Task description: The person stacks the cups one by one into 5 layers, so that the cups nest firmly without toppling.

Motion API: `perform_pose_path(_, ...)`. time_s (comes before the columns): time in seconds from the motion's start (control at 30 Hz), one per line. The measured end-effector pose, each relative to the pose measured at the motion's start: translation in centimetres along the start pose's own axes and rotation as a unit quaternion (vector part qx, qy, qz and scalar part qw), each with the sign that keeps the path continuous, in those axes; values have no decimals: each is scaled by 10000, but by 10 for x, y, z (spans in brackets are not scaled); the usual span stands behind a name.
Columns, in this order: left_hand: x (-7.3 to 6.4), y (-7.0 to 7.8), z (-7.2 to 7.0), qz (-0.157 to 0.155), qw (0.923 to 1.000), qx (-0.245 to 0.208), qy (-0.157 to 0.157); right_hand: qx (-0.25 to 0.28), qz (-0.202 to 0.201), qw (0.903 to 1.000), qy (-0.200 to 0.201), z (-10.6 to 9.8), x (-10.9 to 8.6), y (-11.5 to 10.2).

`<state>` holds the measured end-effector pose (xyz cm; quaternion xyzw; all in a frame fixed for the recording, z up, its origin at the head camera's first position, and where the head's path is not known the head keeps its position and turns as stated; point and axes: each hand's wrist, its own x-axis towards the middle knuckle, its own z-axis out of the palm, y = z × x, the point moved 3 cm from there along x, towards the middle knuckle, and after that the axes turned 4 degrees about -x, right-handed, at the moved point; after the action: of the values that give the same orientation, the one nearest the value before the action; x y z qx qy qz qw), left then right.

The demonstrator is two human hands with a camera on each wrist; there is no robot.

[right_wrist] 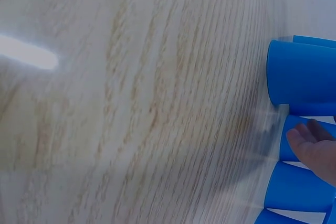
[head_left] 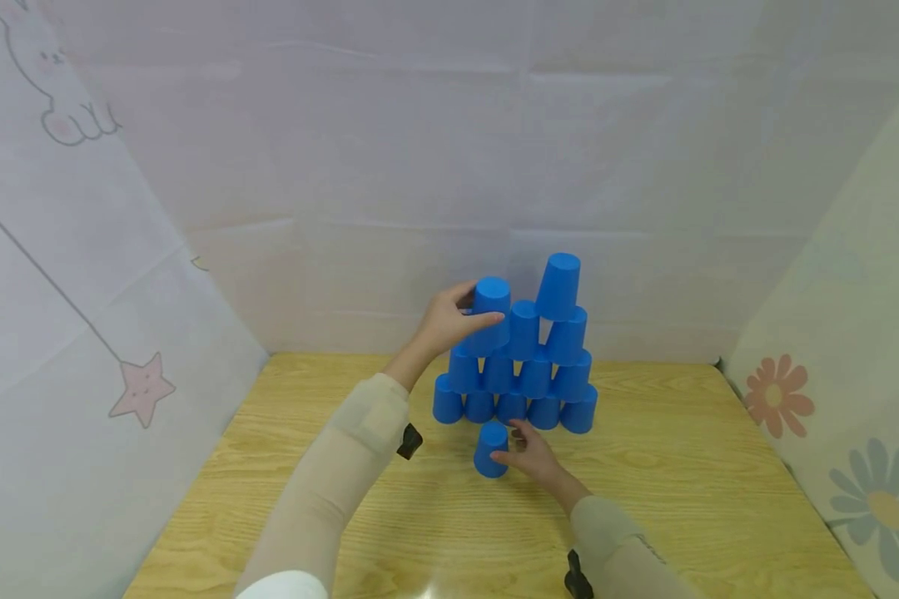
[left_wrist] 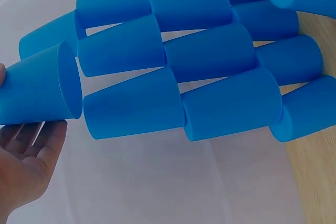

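Inverted blue plastic cups form a stacked pyramid (head_left: 535, 374), with one top cup (head_left: 558, 287) at the right of its upper level. My left hand (head_left: 449, 320) grips another inverted cup (head_left: 492, 299) beside that top cup. In the left wrist view, this held cup (left_wrist: 39, 85) has its rim close over the bases of the row below. Low in front of the pyramid, my right hand (head_left: 535, 457) holds a single inverted cup (head_left: 489, 453), thumb across its side. The right wrist view catches only some fingers (right_wrist: 310, 135) near that cup (right_wrist: 302, 72).
The pyramid stands on a wood-grain table (head_left: 667, 466), near its back edge. A pale cloth backdrop (head_left: 389, 166) hangs behind, and printed cloth with flowers (head_left: 775, 395) borders the right side. Dark wrist devices (head_left: 409, 441) sit by both sleeves.
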<state>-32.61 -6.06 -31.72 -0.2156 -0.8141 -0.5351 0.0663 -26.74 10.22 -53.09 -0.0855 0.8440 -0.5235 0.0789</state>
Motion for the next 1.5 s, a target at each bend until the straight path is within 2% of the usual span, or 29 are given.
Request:
perform_pose_path(0.17, 10, 4, 1, -4, 9999, 20, 168, -40, -88, 9999, 92, 4, 0, 1)
perform_pose_path(0.33, 20, 5, 1, -94, 9990, -107, 421, -55, -203, 9996, 184, 7, 2, 1)
perform_pose_path(0.5, 26, 5, 3, -176, 9981, -248, 530, -97, -327, 9992, 211, 11, 3, 1)
perform_pose_path(0.8, 35, 6, 5, -386, 9963, -180, 741, 318, -553, 9979, 142, 20, 3, 1)
perform_pose_path(0.93, 38, 7, 6, -410, 9961, -187, 764, 278, -492, 9981, 247, 22, 3, 0)
perform_pose_path(1.13, 44, 5, 11, -232, 9970, -211, 712, -38, -366, 9982, 471, 23, 4, 3)
perform_pose_path(1.33, 45, 7, 16, -292, 9971, -184, 676, 56, -489, 9977, 468, 24, 4, 3)
perform_pose_path(1.5, 47, 3, 20, -347, 9967, -160, 723, 44, -416, 9981, 448, 25, 4, 2)
